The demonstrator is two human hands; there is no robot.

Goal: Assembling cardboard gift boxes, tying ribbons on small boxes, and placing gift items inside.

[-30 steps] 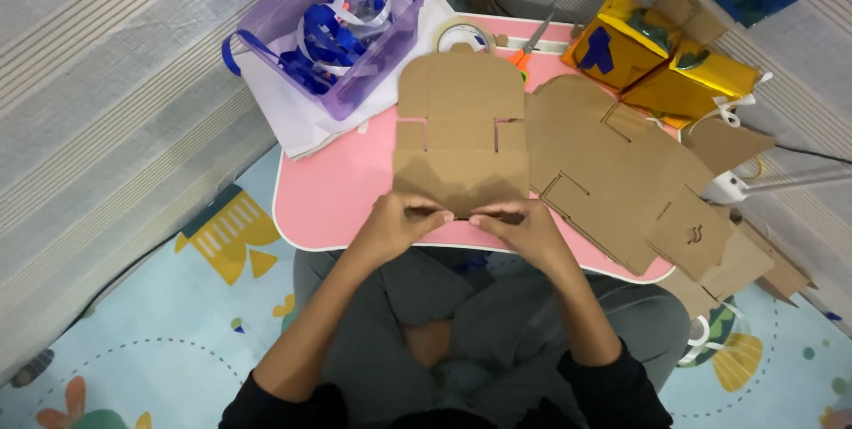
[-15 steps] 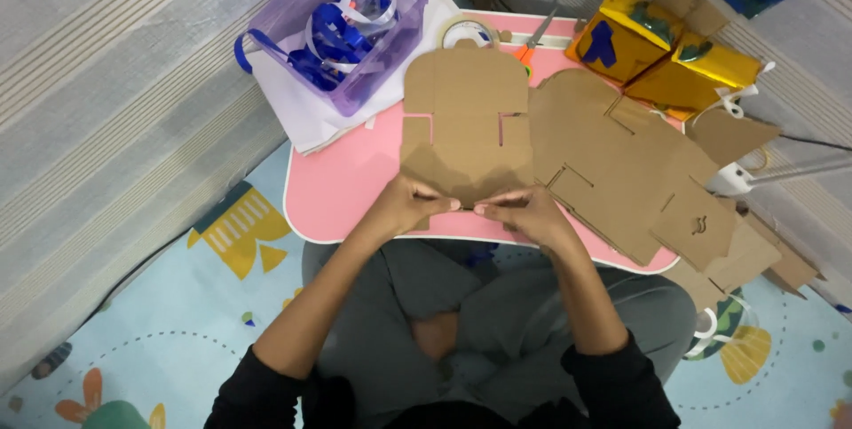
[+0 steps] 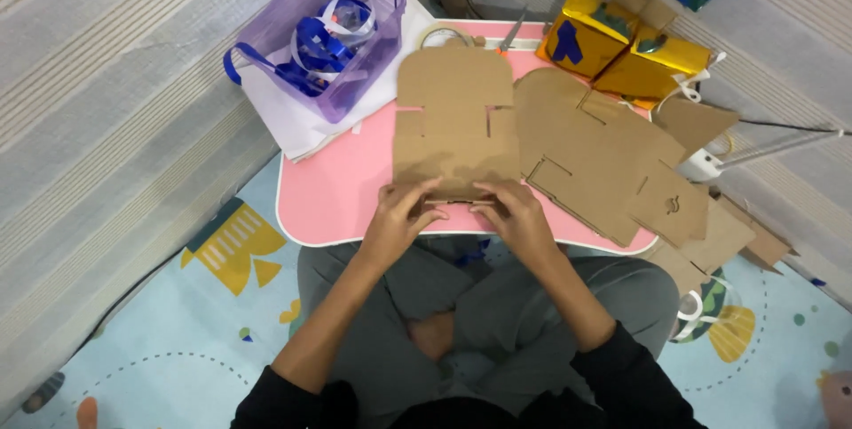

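A flat brown die-cut cardboard blank (image 3: 455, 118), with slits and a rounded far flap, lies on the pink table (image 3: 337, 194), stretching away from the hands. The left hand (image 3: 397, 216) and right hand (image 3: 517, 218) sit close together, fingers pinching its near edge. Another cardboard sheet (image 3: 595, 158) lies just right of the right hand. Compared with a second ago, the grip and the blank's position look unchanged.

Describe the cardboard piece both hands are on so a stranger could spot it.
On the pink table, it is the flat brown cardboard piece directly ahead, its near edge pinched by left hand and right hand. Unlike the angled cardboard sheet beside it, it lies square, with a rounded far end.
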